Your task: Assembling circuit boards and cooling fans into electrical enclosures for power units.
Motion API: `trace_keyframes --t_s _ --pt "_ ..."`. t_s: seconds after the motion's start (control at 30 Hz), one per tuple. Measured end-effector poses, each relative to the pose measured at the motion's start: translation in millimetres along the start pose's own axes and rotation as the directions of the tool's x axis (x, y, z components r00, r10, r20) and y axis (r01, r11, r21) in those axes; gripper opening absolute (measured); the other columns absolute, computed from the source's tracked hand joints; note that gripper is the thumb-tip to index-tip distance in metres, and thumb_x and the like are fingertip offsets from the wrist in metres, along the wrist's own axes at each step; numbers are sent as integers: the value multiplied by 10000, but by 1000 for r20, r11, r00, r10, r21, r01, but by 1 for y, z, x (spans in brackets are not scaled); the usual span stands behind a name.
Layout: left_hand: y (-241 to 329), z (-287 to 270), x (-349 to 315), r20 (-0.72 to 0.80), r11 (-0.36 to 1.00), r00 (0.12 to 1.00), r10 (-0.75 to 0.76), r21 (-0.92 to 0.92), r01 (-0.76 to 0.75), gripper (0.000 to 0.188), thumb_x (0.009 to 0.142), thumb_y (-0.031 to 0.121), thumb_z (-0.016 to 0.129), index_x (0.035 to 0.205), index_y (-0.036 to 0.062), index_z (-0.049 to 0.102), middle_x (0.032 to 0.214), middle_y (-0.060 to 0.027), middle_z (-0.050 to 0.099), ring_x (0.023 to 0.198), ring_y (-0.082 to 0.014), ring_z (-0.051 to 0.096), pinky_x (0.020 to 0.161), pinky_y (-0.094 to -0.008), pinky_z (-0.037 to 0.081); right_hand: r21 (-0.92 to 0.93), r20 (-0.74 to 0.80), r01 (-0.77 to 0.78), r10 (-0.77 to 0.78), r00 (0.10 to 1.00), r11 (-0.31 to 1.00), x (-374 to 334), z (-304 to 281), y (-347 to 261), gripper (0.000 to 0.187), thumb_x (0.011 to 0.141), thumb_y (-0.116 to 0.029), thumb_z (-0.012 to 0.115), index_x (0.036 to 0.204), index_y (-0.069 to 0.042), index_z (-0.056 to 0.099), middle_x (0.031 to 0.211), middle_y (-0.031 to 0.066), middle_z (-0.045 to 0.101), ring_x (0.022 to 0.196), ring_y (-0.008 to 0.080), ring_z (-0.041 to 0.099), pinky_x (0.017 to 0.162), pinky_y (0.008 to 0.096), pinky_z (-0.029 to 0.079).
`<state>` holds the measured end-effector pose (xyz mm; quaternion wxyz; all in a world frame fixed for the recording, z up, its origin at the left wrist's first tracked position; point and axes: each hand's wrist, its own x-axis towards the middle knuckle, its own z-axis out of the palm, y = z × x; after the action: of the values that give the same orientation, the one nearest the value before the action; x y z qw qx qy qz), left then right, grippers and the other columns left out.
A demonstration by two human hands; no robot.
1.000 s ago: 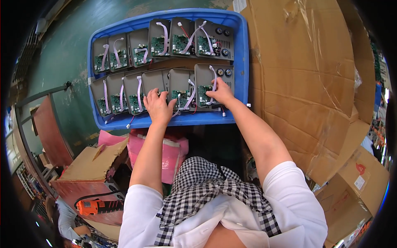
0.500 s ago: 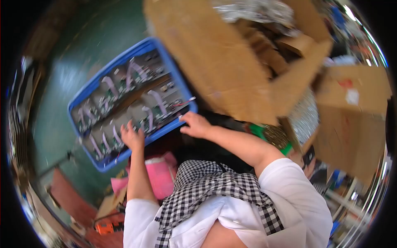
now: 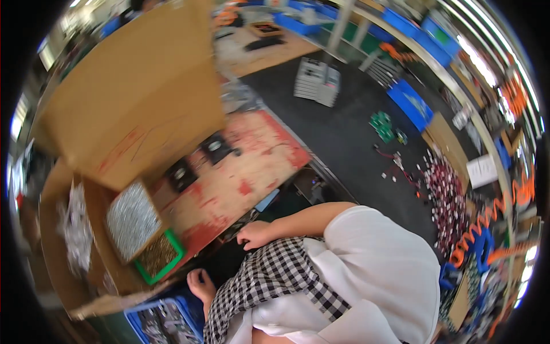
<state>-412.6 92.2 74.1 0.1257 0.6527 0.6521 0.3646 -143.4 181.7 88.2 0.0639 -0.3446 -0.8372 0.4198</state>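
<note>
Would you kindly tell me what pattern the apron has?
The apron has a black-and-white check, showing best in the head view.

Smooth plastic tray (image 3: pixel 189 315), matt cardboard (image 3: pixel 143 97)

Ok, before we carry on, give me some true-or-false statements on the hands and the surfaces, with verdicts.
1. The left hand is nearer the blue tray than the right hand is. True.
2. The right hand is holding the blue tray. False: it is apart from it, close by the checked apron.
3. Two black units lie on the red-stained board. True.
4. The green parts lie on the red-stained board. False: they lie on the dark worktop.
5. The red-and-white wire heap is right of the green parts in the picture. True.
</note>
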Motion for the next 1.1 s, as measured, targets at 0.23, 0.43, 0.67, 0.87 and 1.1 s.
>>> trace_keyframes --t_s 0.23,0.43,0.67,0.87,1.1 --pt "177 93 147 355 854 796 491 -377 -358 107 683 2 557 785 3 527 744 -144 512 692 -308 500 618 -351 403 412 -530 -384 560 637 826 -190 -84 23 267 692 -266 598 892 -89 588 791 85 609 739 219 588 655 326 461" --pt "314 169 283 431 644 494 755 -349 -681 285 733 148 587 968 11 503 924 -172 501 908 -328 481 797 -358 384 739 -626 -320 780 3 593 -280 -79 8 224 696 -209 600 861 -59 597 774 86 615 716 187 595 659 284 465" --pt "378 301 416 359 587 513 779 -135 -798 455 725 377 578 1027 41 524 1128 -197 433 1054 -329 413 866 -397 344 855 -519 -223 781 -347 469 -292 -144 41 275 680 -240 619 870 -42 604 787 88 615 744 174 592 684 275 459" --pt "400 351 451 353 559 524 775 5 -829 470 714 408 576 979 21 552 1114 -209 438 1080 -337 382 881 -426 314 829 -512 -513 676 -530 225 -312 -234 129 371 700 -353 550 888 -37 598 895 145 593 860 273 564 746 353 443" --pt "400 367 479 258 534 470 844 -323 -782 341 638 265 682 765 20 482 1091 -231 446 1040 -367 406 862 -424 322 979 -112 -192 602 -790 -70 -296 -308 197 522 705 -448 527 984 -6 546 1068 206 482 952 330 510 817 377 418"
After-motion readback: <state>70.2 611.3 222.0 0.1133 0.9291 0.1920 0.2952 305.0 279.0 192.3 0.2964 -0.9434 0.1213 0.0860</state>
